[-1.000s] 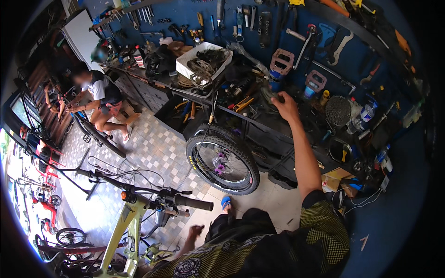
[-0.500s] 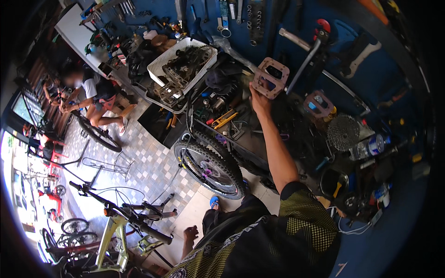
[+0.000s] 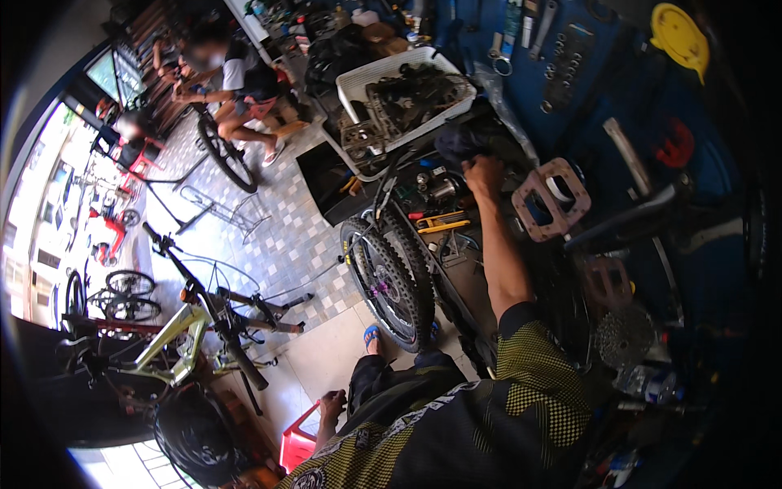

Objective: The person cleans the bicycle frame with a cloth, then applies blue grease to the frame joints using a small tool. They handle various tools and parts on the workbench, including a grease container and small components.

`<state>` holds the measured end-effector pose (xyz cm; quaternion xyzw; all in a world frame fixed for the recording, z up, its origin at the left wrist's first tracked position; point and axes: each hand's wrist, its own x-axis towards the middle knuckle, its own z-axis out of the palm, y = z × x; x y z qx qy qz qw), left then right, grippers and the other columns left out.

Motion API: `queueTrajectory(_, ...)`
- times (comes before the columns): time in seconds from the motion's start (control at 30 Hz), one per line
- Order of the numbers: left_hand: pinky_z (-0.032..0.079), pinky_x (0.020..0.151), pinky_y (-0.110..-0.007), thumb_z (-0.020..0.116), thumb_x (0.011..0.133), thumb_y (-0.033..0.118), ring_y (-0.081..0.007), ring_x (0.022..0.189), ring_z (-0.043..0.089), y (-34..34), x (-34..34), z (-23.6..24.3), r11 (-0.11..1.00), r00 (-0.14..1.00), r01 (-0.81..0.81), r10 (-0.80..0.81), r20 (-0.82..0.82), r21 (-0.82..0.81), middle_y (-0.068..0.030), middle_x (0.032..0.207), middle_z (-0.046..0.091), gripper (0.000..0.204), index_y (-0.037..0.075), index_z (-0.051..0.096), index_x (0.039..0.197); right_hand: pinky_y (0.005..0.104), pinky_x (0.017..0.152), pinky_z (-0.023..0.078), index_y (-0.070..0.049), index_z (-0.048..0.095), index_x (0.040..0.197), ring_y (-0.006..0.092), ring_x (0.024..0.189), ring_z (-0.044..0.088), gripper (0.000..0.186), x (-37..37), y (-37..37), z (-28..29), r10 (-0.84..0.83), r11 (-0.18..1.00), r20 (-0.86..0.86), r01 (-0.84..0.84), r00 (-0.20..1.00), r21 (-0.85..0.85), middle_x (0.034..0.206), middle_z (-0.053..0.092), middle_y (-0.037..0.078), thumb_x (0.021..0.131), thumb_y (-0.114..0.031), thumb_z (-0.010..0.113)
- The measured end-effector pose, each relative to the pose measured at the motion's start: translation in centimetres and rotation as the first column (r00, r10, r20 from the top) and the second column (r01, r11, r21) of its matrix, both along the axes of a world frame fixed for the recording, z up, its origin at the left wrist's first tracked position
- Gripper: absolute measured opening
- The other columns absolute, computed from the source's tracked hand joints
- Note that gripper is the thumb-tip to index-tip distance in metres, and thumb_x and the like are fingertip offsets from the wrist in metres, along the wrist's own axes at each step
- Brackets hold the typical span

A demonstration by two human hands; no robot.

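My right hand point(image 3: 482, 175) reaches over the crowded bench, fingers closed on a dark cloth bundle point(image 3: 458, 143) beside the white plastic basket point(image 3: 450, 67) of greasy chains and parts. Right of it stands a pink metal object with cut-out openings point(image 3: 551, 200); yellow-handled tools point(image 3: 442, 222) and small metal parts lie just below. My left hand point(image 3: 331, 403) hangs low near a red plastic stool point(image 3: 297, 447), fingers curled; what they hold, if anything, is hidden. A wheel with knobby tire point(image 3: 383, 277) stands against the bench front.
A green bicycle point(image 3: 175, 346) stands at my left. Farther back a co-worker point(image 3: 244, 85) sits at a bike wheel, another person partly behind. Tools hang on the blue wall point(image 3: 676, 269). Parked bicycles point(image 3: 130, 297) stand by the bright doorway.
My right hand has moved leftward along the bench, from beside the pink object to the dark bundle. The view has turned, and the red stool has come into sight by my left hand.
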<state>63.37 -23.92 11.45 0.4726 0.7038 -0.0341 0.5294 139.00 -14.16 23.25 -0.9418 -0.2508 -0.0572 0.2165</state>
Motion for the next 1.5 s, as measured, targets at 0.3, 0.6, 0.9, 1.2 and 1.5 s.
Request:
queueTrajectory(0.3, 0.059, 0.076, -0.035, 0.069, 0.103, 0.038, -0.0195, 0.089, 0.075, -0.1, 3.5, 4.2, 0.975, 0.958, -0.189, 0.156, 0.240, 0.119, -0.0089, 0.097, 0.075, 0.038, 0.001, 0.073, 0.113, 0.0319, 0.064, 0.050, -0.005, 0.062, 0.107, 0.0152, 0.070, 0.060, 0.012, -20.4, -3.1, 13.8, 0.656, 0.358, 0.053, -0.372, 0.753, 0.856, 0.081, 0.061, 0.006, 0.109, -0.017, 0.058)
queueTrajectory(0.6, 0.056, 0.096, -0.039, 0.067, 0.105, 0.037, -0.0221, 0.108, 0.070, 5.6, 11.2, 16.7, 0.955, 0.785, 0.282, -0.283, 0.551, 0.088, -0.0136, 0.113, 0.075, 0.046, -0.002, 0.070, 0.128, 0.0548, 0.072, 0.056, -0.008, 0.058, 0.115, 0.0438, 0.085, 0.072, 0.018, -43.0, -8.7, 7.0, 0.951, 0.273, -0.293, -0.703, 0.096, 0.656, 0.096, 0.071, 0.022, 0.103, -0.020, 0.062)
queueTrajectory(0.9, 0.046, 0.107, -0.044, 0.064, 0.098, 0.053, -0.0259, 0.128, 0.052, 2.5, 6.5, 13.5, 0.913, 0.441, -0.399, 0.107, 0.891, 0.087, -0.0148, 0.137, 0.049, 0.071, 0.004, 0.045, 0.144, 0.0463, 0.086, 0.057, -0.006, 0.066, 0.128, 0.0380, 0.101, 0.073, 0.045, -53.9, -10.5, 10.5, 0.992, -0.047, -0.051, -0.710, -0.116, 0.703, 0.108, 0.075, 0.017, 0.100, -0.041, 0.071)
queueTrajectory(1.2, 0.036, 0.119, -0.049, 0.062, 0.090, 0.070, -0.0297, 0.147, 0.033, 1.6, -4.3, 16.8, 0.654, -0.151, -0.756, -0.131, 0.980, -0.029, -0.0160, 0.160, 0.023, 0.101, 0.010, 0.020, 0.160, 0.0470, 0.133, 0.009, 0.002, -0.015, 0.166, 0.0455, 0.162, 0.005, 0.134, -70.8, -9.1, 9.5, 0.962, -0.044, -0.150, -0.669, -0.230, 0.742, 0.173, -0.004, 0.035, 0.090, -0.083, 0.055)
queueTrajectory(1.5, 0.024, 0.129, -0.049, 0.055, 0.090, 0.076, -0.0337, 0.163, 0.013, -2.7, -17.2, 13.6, 0.381, 0.185, -0.885, -0.243, 0.952, 0.269, -0.0173, 0.177, 0.008, 0.112, 0.011, 0.012, 0.171, 0.0545, 0.130, 0.009, -0.014, 0.014, 0.172, 0.0454, 0.162, -0.012, 0.128, -80.3, -11.1, 12.1, 0.773, -0.294, -0.210, -0.632, -0.599, 0.717, 0.172, -0.029, 0.024, 0.080, -0.093, 0.057)
